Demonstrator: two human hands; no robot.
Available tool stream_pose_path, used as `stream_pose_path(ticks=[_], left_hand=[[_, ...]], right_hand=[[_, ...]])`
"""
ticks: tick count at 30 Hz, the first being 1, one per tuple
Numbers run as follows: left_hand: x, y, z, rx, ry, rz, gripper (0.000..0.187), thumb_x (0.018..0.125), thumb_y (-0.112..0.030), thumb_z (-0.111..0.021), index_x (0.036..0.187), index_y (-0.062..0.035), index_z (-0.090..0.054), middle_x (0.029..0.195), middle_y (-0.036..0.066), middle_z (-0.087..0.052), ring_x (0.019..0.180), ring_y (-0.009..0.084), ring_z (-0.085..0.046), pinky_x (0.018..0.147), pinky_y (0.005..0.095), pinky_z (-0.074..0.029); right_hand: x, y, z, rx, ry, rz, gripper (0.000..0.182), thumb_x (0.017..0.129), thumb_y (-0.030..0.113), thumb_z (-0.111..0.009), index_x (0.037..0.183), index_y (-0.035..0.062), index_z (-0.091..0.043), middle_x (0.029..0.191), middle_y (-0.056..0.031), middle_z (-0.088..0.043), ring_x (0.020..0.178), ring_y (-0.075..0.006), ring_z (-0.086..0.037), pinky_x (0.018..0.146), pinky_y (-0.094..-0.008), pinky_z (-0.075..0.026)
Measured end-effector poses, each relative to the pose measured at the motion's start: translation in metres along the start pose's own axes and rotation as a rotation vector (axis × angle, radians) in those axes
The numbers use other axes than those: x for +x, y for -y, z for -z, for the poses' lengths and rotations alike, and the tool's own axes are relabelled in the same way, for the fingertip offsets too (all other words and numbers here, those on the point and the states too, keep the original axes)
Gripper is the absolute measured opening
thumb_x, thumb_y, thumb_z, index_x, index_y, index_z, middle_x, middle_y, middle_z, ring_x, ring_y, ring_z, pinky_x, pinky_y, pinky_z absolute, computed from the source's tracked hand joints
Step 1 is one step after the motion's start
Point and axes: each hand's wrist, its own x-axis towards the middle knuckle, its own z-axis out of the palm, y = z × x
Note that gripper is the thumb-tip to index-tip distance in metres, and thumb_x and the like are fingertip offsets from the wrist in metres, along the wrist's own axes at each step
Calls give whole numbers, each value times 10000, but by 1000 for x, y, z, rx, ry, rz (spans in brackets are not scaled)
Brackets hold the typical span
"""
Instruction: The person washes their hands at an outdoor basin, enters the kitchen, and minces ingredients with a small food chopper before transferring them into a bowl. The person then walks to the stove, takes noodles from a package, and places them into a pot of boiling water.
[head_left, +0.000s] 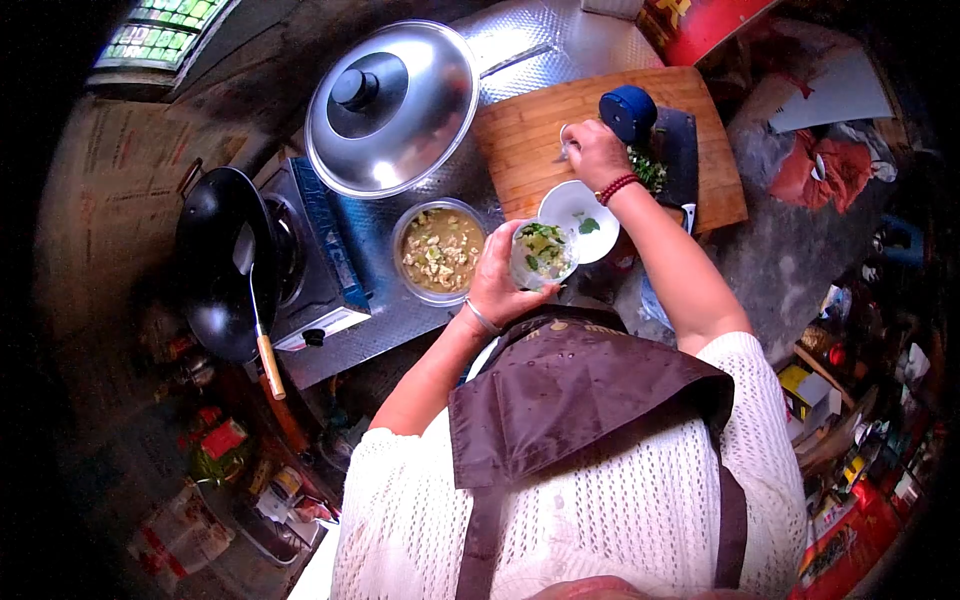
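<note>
My left hand (pixel 496 278) is wrapped round a small clear cup (pixel 562 275) that holds chopped greens and pale bits. Touching or just behind it, a white bowl (pixel 594 243) with a green leaf inside tilts at the cutting board's near edge. My right hand (pixel 597 158) is closed above the board, fingers pinched on something small and whitish that I cannot make out. Beside it are a dark blue round container (pixel 628 112) and chopped herbs (pixel 650 172) along a cleaver (pixel 678 150). Left of my left hand stands a bowl of brownish soup (pixel 440 250) with pale chunks.
The wooden cutting board (pixel 520 130) lies on the metal-topped counter. A large domed lid (pixel 420 120) rests behind the soup. At the left, a black wok (pixel 215 300) with a wooden-handled ladle (pixel 265 355) sits by the gas stove (pixel 315 250). Clutter fills the right side.
</note>
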Motion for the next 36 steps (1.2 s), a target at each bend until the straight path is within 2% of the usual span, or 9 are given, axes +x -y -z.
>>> stream_pose_path(ticks=[4, 8, 9, 11, 12, 17, 21, 30, 36], left_hand=[[3, 1, -10, -243, 40, 52, 811, 571, -159, -827, 1227, -15, -372, 1132, 136, -515, 1085, 244, -523, 962, 348, -413], [5, 12, -24, -370, 84, 122, 795, 623, -171, -839, 1210, 5, -333, 1137, 123, -508, 1084, 194, -515, 941, 329, -435], [5, 9, -27, -498, 72, 180, 789, 623, -162, -845, 1198, 4, -331, 1150, 128, -496, 1102, 203, -504, 940, 335, -437], [6, 1, -35, -752, 37, 296, 777, 622, -144, -856, 1174, 2, -329, 1176, 139, -472, 1138, 223, -482, 938, 347, -441], [9, 0, -37, -756, 49, 358, 755, 635, -163, -853, 1161, -2, -336, 1164, 141, -475, 1127, 218, -485, 926, 347, -448], [16, 3, -51, -895, 50, 635, 773, 710, -246, -812, 1234, -1, -299, 1144, 165, -479, 1018, 214, -546, 781, 294, -504], [20, -3, -53, -1032, 42, 651, 713, 816, -241, -710, 1306, -10, -245, 1090, 144, -535, 963, 212, -587, 697, 301, -546], [6, 47, -48, -990, 141, 1126, 399, 970, -417, -397, 1091, -43, -461, 949, 175, -574, 765, 319, -638, 657, 386, -562], [14, 72, -70, -1015, 127, 1031, 341, 990, -374, -341, 1198, -106, -374, 1026, 228, -570, 829, 354, -635, 692, 430, -561]], right_hand=[[-16, 11, 15, 191, -154, 26, 205, 758, 99, -615, 959, 68, -641, 935, -137, -628, 906, -316, -587, 824, -399, -461], [-78, 25, 55, 558, -98, -175, 197, 823, 132, -673, 984, 34, -618, 827, -39, -632, 686, -99, -587, 630, -239, -484], [-95, 26, 58, 721, -44, -241, 232, 838, 151, -668, 1024, 29, -602, 874, -27, -638, 769, -95, -597, 688, -237, -492], [-132, 30, 65, 1039, 143, -299, 692, 738, 285, -783, 1268, 33, -416, 1156, -96, -552, 1069, -163, -530, 896, -298, -449], [-142, 39, 68, 978, 192, -280, 858, 687, 355, -815, 1325, 38, -336, 1222, -107, -504, 1129, -196, -494, 952, -334, -417], [-152, 68, 66, 345, 36, -154, 900, 624, 254, -822, 1328, 35, -307, 1204, -149, -495, 1094, -285, -527, 932, -369, -434], [-131, 71, 67, 567, -15, -284, 839, 592, 233, -804, 1265, 40, -342, 1151, -193, -513, 1010, -339, -563, 862, -400, -467], [-94, 65, 37, -151, 230, 86, 748, 579, 274, -767, 1256, 123, -488, 1142, -167, -502, 1005, -340, -492, 890, -424, -434], [-86, 82, 52, -77, 150, 49, 754, 574, 253, -751, 1247, 54, -474, 1182, -163, -496, 1000, -345, -482, 898, -422, -421]])
